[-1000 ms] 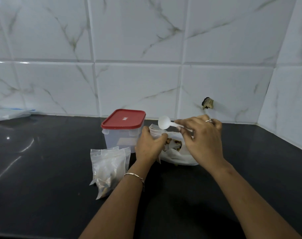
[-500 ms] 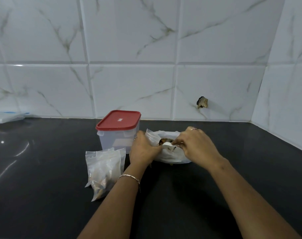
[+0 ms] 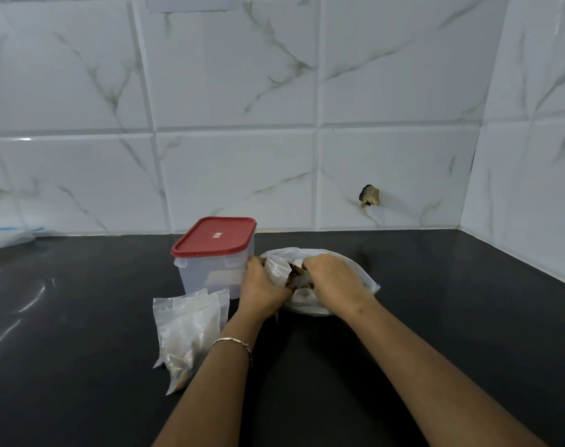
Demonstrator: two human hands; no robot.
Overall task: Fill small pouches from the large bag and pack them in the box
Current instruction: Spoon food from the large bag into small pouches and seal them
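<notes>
The large bag (image 3: 326, 304) sits just right of the box (image 3: 215, 272), mouth open, brown pieces inside. Left hand (image 3: 262, 288) grips its rim on the box side. Right hand (image 3: 332, 279) curls into the mouth; what it holds I cannot tell. Filled pouches (image 3: 187, 330) lie in front of the box. Bag looks thin, soft & prob. slippery: better to hold it at the rim.

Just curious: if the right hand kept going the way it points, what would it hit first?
Probably the brown pieces in the large bag that the right hand dips into; depth is unclear.
</notes>
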